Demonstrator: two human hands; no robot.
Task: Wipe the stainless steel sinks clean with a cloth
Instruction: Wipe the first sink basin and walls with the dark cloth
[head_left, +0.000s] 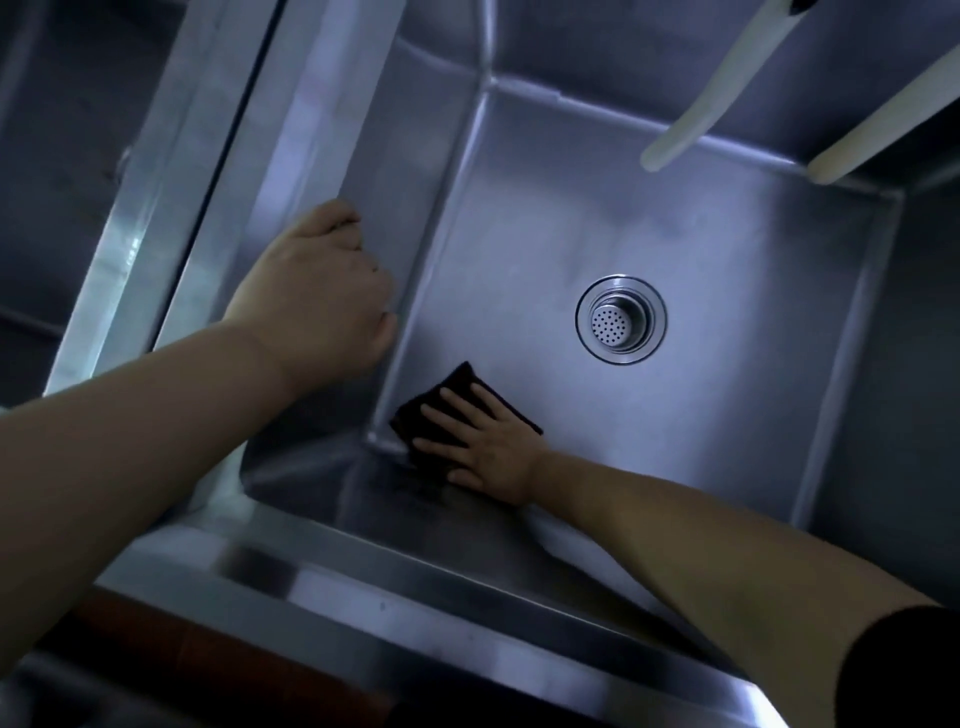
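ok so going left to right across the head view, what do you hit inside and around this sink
left hand curled over the sink's left rim → dark cloth → right hand pressing flat on it → drain strainer → two pale pipes hanging at top right

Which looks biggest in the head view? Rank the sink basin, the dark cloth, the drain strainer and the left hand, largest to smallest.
1. sink basin
2. left hand, though it is nearer the camera, which inflates it
3. dark cloth, partly covered by the right hand
4. drain strainer; cloth and strainer look close, so their order is unsure.
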